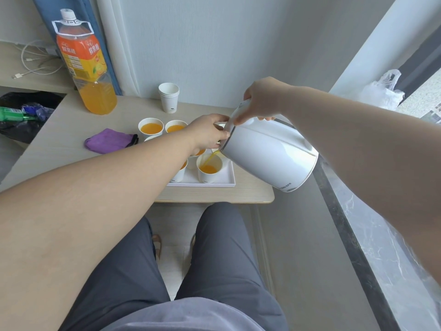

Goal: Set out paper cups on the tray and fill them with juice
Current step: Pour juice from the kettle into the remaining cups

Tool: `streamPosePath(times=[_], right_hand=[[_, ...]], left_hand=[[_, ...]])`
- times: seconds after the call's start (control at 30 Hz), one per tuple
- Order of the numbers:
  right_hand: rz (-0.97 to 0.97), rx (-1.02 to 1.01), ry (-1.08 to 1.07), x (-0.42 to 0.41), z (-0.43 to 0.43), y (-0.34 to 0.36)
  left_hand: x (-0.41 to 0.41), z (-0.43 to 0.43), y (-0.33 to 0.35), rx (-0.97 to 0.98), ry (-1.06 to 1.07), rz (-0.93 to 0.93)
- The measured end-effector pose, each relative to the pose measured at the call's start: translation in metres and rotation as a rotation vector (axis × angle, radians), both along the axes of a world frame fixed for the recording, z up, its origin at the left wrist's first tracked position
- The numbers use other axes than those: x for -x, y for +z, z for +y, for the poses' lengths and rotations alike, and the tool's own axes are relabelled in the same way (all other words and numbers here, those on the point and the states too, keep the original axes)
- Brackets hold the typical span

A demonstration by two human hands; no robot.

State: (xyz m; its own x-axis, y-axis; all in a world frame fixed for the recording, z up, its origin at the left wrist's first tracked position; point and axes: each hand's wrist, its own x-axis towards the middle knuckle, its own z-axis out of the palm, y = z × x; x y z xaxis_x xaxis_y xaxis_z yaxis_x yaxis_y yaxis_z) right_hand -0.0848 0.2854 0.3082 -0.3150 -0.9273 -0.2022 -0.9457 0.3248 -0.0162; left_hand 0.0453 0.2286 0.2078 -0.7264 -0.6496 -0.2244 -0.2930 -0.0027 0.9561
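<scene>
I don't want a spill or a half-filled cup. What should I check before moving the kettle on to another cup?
1. Juice stream lands inside the near right cup: ok.
2. That cup is full enough: not ok, juice only covers its bottom.
3. It stands upright on the tray: ok.
4. Right hand grips the kettle at the top: ok.
5. Left hand steadies the kettle near its rim: ok.
6. Fill of the hidden cups under the left forearm: cannot tell.

Pale wall (214, 44), blue curtain (47, 8), wooden table (66, 130), possibly marble sill (393, 247) rightward.
</scene>
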Motion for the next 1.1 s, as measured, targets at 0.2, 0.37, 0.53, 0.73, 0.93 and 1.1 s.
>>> streamPosePath(times=[0.2,0.37,0.53,0.73,0.93,1.1], right_hand=[[0.004,-0.008,0.011,-0.001,0.0,0.003],[0.002,-0.011,0.015,-0.002,0.001,0.006],[0.002,-0.007,0.018,-0.004,0.001,0.008],[0.01,-0.008,0.026,-0.005,0.001,0.008],[0.013,-0.01,0.023,-0.007,0.001,0.01],[0.023,-0.011,0.026,-0.007,0.002,0.01]], left_hand=[[0.001,0.005,0.004,-0.043,0.056,0.041],[-0.001,0.005,0.007,-0.046,0.062,0.044],[-0.002,0.007,0.01,-0.045,0.055,0.047],[-0.004,0.008,0.012,-0.047,0.056,0.049],[-0.005,0.011,0.013,-0.037,0.059,0.046],[-0.005,0.011,0.014,-0.041,0.057,0.054]])
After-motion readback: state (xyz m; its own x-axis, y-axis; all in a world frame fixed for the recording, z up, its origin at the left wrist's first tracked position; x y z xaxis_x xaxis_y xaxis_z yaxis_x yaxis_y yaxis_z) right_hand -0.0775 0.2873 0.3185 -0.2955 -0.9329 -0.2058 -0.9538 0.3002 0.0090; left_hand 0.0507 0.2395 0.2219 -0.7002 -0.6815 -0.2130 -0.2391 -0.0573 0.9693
